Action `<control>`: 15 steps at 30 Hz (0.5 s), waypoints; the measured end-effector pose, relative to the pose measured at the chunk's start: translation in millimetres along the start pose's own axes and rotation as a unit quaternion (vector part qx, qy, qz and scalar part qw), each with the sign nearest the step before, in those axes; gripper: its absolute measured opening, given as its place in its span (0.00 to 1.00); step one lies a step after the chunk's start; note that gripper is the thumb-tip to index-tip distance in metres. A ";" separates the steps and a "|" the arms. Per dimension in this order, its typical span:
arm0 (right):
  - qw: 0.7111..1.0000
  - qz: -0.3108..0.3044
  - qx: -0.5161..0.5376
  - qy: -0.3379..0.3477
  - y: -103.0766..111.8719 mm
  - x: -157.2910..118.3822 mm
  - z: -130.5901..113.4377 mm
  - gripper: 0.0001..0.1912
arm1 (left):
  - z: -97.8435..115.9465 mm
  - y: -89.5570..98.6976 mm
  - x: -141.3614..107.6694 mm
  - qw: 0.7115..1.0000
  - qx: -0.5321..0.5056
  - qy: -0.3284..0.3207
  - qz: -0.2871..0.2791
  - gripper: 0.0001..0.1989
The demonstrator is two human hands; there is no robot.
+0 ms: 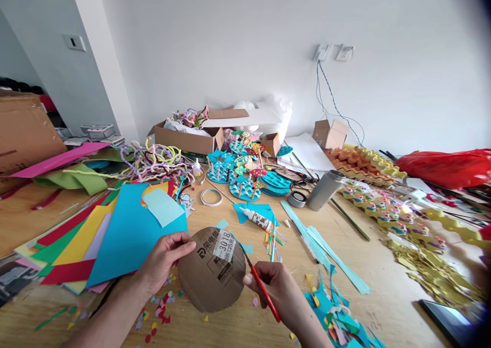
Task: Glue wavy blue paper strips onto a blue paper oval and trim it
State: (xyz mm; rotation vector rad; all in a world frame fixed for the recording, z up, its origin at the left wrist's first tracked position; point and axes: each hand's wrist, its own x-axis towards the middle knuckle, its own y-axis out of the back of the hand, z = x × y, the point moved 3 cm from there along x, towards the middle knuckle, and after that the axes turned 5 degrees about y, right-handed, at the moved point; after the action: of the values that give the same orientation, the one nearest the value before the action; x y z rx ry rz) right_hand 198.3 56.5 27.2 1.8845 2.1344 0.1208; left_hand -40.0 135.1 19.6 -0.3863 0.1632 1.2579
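Brown round cardboard disc (209, 289), printed in black and bearing a white paper label (224, 246), is at near centre, over a pale wooden table (383, 281). Its printed face is turned up towards the viewer.

Grip, left: the bare left hand (166, 261) closes in a narrow pinch on the disc's left far edge. Grip, right: the bare right hand (274, 281) is closed round a slim red-handled tool (264, 293), whose thin dark end lies along the right far rim. Tool type and actual contact at the tip cannot be confirmed.

Step in hand, as judged: working the rim with the tool. Recommendations: hold the tool at a constant angle and feed the disc round with the left hand, rather than chasing the curve with the right wrist. Short, even strokes should suit stiff board; long ones may leave flats or crush the edge. The left hand should be kept on the side opposite the tip and re-seated often, as a single pinch point may let the board twist.

Housekeeping: torn turquoise paper offcuts (345, 322) lie at near right and small coloured paper scraps (153, 325) at near left; resting the disc there could tilt it.
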 end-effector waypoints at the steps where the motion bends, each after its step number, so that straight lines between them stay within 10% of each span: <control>1: 1.000 -0.002 -0.001 0.000 0.0 -0.1 0.3 0.22 | -0.8 0.6 0.4 1.000 0.001 -0.001 -0.001 0.14; 15: 0.999 -0.017 -0.026 0.005 1.0 1.0 1.1 0.24 | 1.0 -0.6 1.7 1.000 -0.003 0.003 -0.026 0.13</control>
State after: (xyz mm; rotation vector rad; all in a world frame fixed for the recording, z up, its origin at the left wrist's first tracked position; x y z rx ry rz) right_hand 199.4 57.4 26.3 1.8215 2.1469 0.1781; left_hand -39.0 136.7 20.0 -0.3978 0.1540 1.2055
